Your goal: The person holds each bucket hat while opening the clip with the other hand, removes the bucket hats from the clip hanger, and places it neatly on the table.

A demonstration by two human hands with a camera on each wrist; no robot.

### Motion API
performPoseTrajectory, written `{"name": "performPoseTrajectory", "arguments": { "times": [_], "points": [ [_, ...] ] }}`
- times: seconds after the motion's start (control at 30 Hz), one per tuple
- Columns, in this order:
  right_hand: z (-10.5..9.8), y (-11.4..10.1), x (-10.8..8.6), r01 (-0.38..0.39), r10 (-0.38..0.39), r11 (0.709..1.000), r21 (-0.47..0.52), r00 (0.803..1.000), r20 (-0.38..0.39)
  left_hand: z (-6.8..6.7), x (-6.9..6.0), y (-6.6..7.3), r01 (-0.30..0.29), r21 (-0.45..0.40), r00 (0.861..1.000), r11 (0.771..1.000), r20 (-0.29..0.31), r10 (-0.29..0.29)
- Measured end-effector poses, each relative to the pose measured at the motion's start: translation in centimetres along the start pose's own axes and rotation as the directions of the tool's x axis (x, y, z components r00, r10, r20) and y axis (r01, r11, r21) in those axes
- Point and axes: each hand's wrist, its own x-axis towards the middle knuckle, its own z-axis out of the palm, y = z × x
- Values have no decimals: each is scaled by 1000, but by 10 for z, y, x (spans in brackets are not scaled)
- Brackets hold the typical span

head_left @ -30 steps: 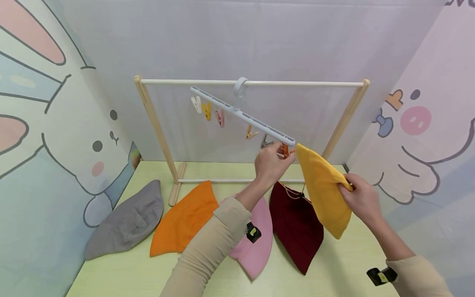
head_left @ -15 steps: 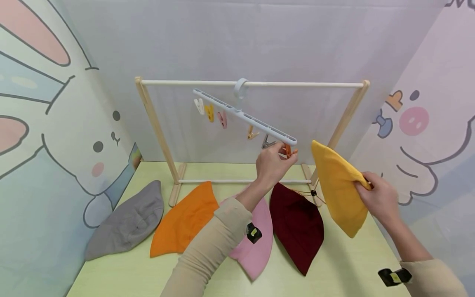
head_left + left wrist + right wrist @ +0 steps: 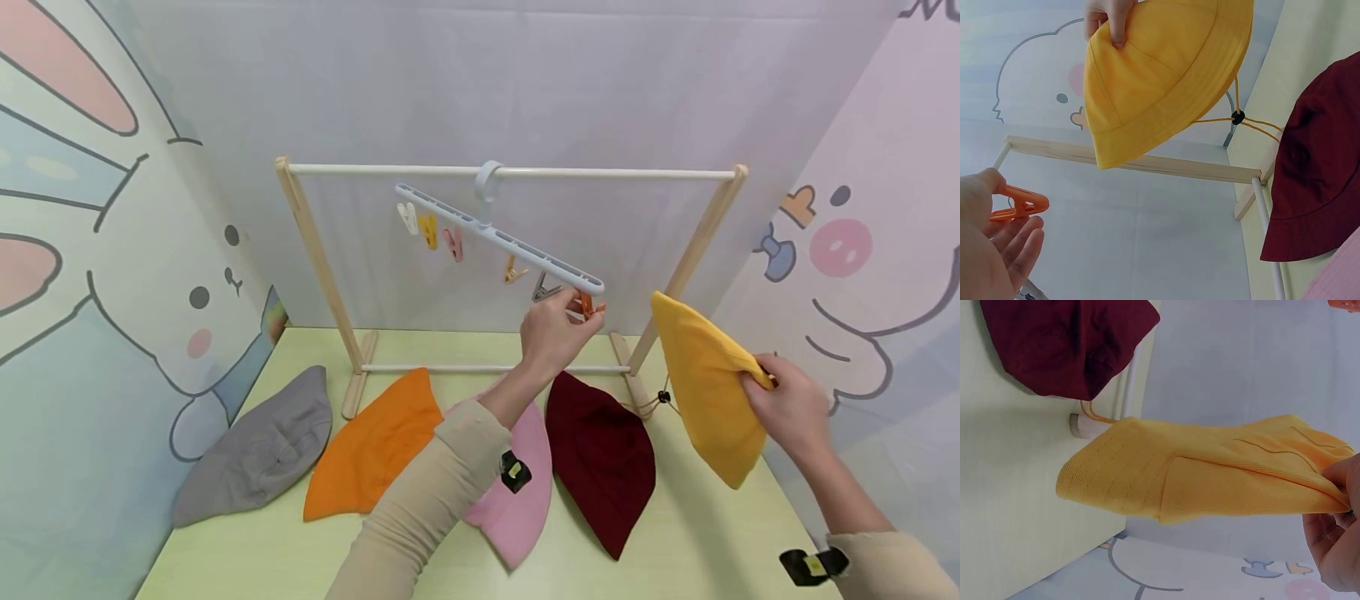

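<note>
My left hand (image 3: 553, 332) pinches an orange clothespin (image 3: 1027, 201) at the near right end of a pale blue clip hanger (image 3: 517, 245). Off to the right, my right hand (image 3: 793, 407) grips a yellow bucket hat (image 3: 708, 385) by its crown, holding it in the air apart from the clothespin. A cord with a black toggle (image 3: 1238, 117) dangles from the hat's brim. White, yellow, pink, tan and grey clothespins hang along the rest of the hanger. In the right wrist view the folded yellow hat (image 3: 1210, 475) fills the middle, with my fingers at its right end.
The hanger hooks over the white bar (image 3: 615, 173) of a wooden rack. On the table lie a grey hat (image 3: 258, 450), an orange hat (image 3: 375, 450), a pink hat (image 3: 525, 508) partly behind my left forearm, and a dark red hat (image 3: 603, 458). Cartoon-printed walls surround the table.
My right hand has carried the yellow hat to the right, away from the hanger's end. The left hand and hanger have shifted only slightly, with the orange clothespin still pinched.
</note>
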Motion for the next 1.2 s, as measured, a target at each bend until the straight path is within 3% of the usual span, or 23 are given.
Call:
{"name": "performPoseTrajectory", "arguments": {
  "times": [0.37, 1.2],
  "points": [
    [2, 13, -2, -32, 33, 997, -68, 999, 18, -2, 1, -1, -5, -12, 1000, 1000, 12, 5],
    [19, 35, -11, -102, 110, 988, -115, 992, 62, -6, 1, 2, -9, -23, 1000, 1000, 16, 9]
  ]
}}
